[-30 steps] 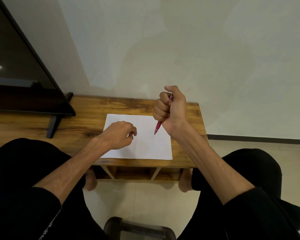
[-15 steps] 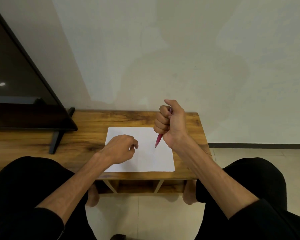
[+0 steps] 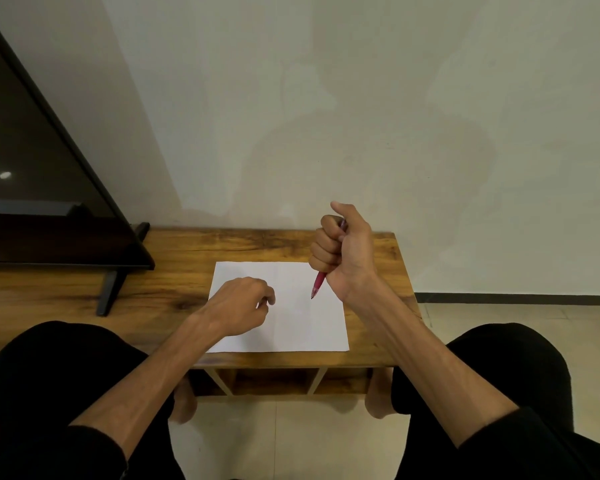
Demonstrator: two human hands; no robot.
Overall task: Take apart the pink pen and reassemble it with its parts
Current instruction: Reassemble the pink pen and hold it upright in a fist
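My right hand (image 3: 343, 251) is closed in a fist around the pink pen (image 3: 318, 284), held upright above the right part of a white sheet of paper (image 3: 291, 327). The pen's tip points down and left, just above the sheet, and its top end peeks out beside my thumb. My left hand (image 3: 238, 304) rests on the left part of the sheet with its fingers curled in; whether it holds anything I cannot see.
The sheet lies on a low wooden table (image 3: 174, 258) against a pale wall. A dark TV screen (image 3: 32, 188) on a stand (image 3: 110, 289) occupies the table's left side. My knees in black trousers flank the table's front edge.
The view has tilted upward, so table and hands sit lower in the frame. Both hands keep the same pose, the pen still upright in my right fist.
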